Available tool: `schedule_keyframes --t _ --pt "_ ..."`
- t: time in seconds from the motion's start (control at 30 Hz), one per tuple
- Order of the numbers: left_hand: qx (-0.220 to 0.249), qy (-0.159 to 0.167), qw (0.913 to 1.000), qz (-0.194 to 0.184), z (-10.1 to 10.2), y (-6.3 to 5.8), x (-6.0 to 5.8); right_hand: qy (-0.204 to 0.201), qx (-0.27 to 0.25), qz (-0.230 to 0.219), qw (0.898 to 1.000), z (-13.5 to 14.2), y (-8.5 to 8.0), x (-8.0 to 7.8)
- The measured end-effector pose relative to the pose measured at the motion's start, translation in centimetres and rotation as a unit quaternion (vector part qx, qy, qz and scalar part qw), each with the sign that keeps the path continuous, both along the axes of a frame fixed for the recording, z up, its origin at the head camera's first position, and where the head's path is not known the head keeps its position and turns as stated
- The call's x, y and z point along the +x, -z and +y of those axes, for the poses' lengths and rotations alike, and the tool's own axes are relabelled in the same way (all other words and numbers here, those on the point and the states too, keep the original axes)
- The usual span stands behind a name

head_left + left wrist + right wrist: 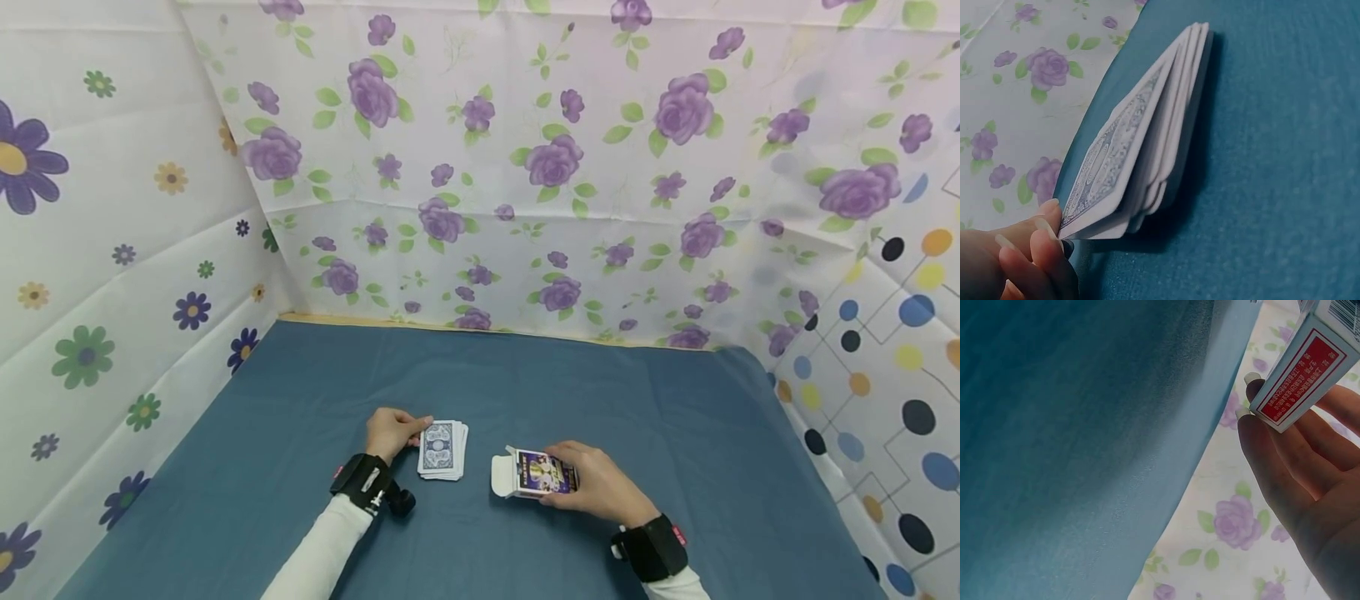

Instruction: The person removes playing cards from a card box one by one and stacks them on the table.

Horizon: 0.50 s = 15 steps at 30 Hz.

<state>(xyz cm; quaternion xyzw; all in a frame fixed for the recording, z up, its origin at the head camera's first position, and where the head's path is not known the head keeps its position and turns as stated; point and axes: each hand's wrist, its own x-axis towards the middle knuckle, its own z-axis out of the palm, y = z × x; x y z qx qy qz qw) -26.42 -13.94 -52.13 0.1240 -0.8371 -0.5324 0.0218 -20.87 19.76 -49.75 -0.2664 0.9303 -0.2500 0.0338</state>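
A stack of playing cards (438, 451) with patterned blue-and-white backs lies on the blue cloth, its edges uneven. My left hand (392, 432) pinches one corner of the upper cards between thumb and fingers; in the left wrist view the top card (1113, 153) slants apart from those beneath. To the right, my right hand (596, 483) grips a card box (543, 473) with a dark, colourful front. Its white end flap (503, 476) hangs open towards the stack. In the right wrist view the box's narrow side (1304, 378) carries a red printed label.
Blue cloth (480, 375) covers the table. Behind it hangs a white sheet with purple roses (555, 162); more patterned sheets stand at left (82, 354) and right (918, 417). Black bands with cameras sit on the left wrist (363, 482) and right wrist (651, 550).
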Motion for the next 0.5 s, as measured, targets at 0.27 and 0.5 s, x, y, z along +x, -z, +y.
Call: schedule_keyframes --t 0.27,0.5 --pt "-0.006 0.0 0.9999 0.01 0.07 -0.12 0.11 0.0 0.001 0.001 1.0 0.01 -0.05 0.06" --pt "-0.003 -0.004 0.9999 0.014 0.1 -0.22 0.26 0.002 -0.001 0.004 1.0 -0.02 -0.12 0.0"
